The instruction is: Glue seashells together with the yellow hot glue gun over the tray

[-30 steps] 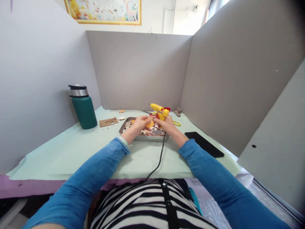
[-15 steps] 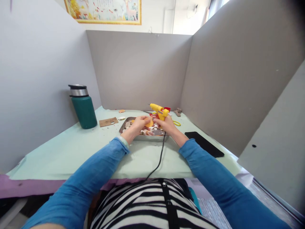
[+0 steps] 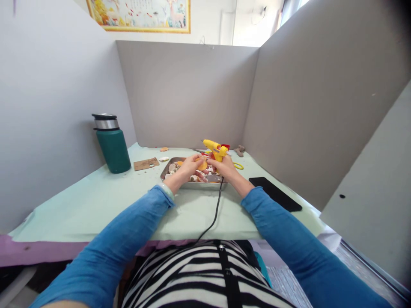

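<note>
Over a metal tray (image 3: 195, 185) of shells, my left hand (image 3: 189, 167) pinches an orange shell (image 3: 202, 164). My right hand (image 3: 225, 167) is wrapped round the handle of a yellow glue gun (image 3: 214, 148), whose nozzle points left and away from me. The thumb or fingertips of the right hand come close to the shell's right edge; whether they touch it I cannot tell. A black cord (image 3: 215, 216) runs from the gun's handle down to the table's front edge. White and brownish shells (image 3: 172, 168) lie in the tray, partly hidden by my hands.
A green bottle (image 3: 113, 149) stands at the left. A brown board (image 3: 146, 164), a white shell (image 3: 164, 159) and an orange piece (image 3: 164, 149) lie behind the tray's left side. Yellow-handled scissors (image 3: 238, 166) and a black flat object (image 3: 275, 193) are at right. Grey panels (image 3: 189, 94) enclose the table.
Both hands stay nearly in place. The orange shell and the fingers of my left hand shift slightly, and the glue gun moves a very little.
</note>
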Motion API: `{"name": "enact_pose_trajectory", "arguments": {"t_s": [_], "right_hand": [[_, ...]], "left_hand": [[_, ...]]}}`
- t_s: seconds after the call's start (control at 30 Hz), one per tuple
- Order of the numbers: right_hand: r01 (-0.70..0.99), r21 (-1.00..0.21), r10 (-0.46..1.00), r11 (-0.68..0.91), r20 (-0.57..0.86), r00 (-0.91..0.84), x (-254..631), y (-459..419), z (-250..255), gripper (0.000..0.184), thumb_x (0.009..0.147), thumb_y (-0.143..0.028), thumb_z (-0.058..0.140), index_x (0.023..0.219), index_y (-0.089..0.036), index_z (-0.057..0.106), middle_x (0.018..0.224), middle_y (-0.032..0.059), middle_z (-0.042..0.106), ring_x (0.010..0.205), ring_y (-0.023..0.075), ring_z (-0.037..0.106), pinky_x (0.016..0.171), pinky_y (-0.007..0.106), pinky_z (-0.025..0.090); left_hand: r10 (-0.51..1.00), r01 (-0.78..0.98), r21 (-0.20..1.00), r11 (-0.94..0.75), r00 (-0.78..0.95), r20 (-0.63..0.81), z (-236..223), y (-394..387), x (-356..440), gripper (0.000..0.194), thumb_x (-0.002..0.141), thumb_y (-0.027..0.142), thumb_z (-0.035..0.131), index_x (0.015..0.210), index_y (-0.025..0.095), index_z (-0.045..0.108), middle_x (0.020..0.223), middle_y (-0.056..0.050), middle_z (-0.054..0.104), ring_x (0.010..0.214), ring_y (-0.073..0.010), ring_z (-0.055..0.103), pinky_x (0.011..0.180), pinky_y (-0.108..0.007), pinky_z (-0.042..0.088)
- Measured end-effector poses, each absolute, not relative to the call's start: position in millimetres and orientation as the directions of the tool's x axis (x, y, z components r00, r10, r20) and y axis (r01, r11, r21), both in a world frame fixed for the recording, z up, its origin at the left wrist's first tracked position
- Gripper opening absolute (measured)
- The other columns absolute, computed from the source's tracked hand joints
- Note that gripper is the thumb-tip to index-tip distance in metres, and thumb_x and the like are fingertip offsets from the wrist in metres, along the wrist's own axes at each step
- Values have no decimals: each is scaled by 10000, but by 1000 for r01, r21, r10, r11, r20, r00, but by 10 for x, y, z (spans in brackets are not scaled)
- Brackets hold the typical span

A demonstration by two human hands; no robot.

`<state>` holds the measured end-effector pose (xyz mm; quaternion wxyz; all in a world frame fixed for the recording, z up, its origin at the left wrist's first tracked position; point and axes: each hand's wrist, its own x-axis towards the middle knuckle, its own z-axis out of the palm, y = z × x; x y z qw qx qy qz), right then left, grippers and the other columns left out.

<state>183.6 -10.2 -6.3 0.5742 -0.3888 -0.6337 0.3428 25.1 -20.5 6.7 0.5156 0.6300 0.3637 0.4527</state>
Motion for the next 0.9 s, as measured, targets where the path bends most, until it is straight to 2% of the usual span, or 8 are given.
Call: {"name": "enact_pose_trajectory", "arguments": {"t_s": [0.2,0.5,0.67,0.9], "right_hand": [[104,-879,885,465,464,-32,1834,-111,-58,307,648,-332,720,904,-198,617,571,-31,553,471,133,490,454,280,388],[111,-882,889,458,456,-41,1846,-117,-46,281,682,-361,725,899,-212,626,569,-16,559,471,133,479,451,279,386],[124,-871,880,475,473,-47,1838,-149,-20,283,691,-375,724,901,-203,646,620,4,580,479,131,477,447,285,385],[106,-875,882,471,470,-38,1826,-176,-18,245,705,-364,724,882,-221,634,562,-18,532,470,134,463,456,291,394]], "left_hand": [[925,75,966,-248,314,213,36,-174,258,170,932,327,565,920,164,518,758,-36,624,584,-173,678,461,-282,552],[891,9,955,-296,364,272,36,-169,253,201,908,336,605,924,155,521,792,-35,607,641,-157,661,474,-271,564],[896,5,954,-301,343,281,41,-173,260,240,909,385,600,929,156,530,788,-35,612,603,-152,647,446,-263,544],[894,-4,948,-317,332,300,40,-153,258,218,911,365,607,907,158,540,721,-22,615,553,-136,627,433,-217,488]]}}
